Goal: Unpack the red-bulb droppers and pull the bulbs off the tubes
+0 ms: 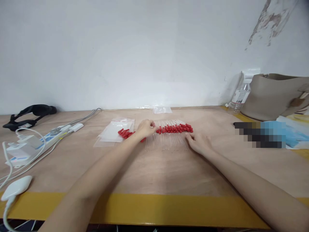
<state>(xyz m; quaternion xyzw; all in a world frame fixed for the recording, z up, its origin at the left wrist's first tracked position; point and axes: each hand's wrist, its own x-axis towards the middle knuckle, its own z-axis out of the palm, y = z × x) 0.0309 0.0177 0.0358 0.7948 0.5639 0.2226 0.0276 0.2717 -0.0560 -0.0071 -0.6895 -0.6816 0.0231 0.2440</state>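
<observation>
Nearest, along the bottom of the frame, runs the yellow edge [169, 209] of the table [154, 177], with both arms reaching over it from the lower corners toward the centre. The right hand [199, 142] comes first, just right of centre, low and palm down, its fingers loosely bent and its foremost tip just beside the right end of the tubes [166, 143]; whether it touches or grips one, I cannot tell. These clear tubes fan out in the middle of the frame, each with its long axis running roughly near to far, the outer ones slanting. A little farther up, the red bulbs [175, 129] sit in a dense band across them, and that band lies crosswise, left to right, between the two hands. From the right hand it lies to the left and slightly farther off; from the left hand [146, 128] it lies straight to the right. The left hand is the nearer to the band's left end, its thumb and fingertips drawn narrow, almost together; whether anything thin is pinched there is too small to tell. Left of that hand, loose bulbs [126, 133] lie on and beside the clear bags [112, 130]. Beyond the band more tube ends point away, and farthest, at the foot of the wall [154, 58], lies a flat packet [162, 110].
</observation>
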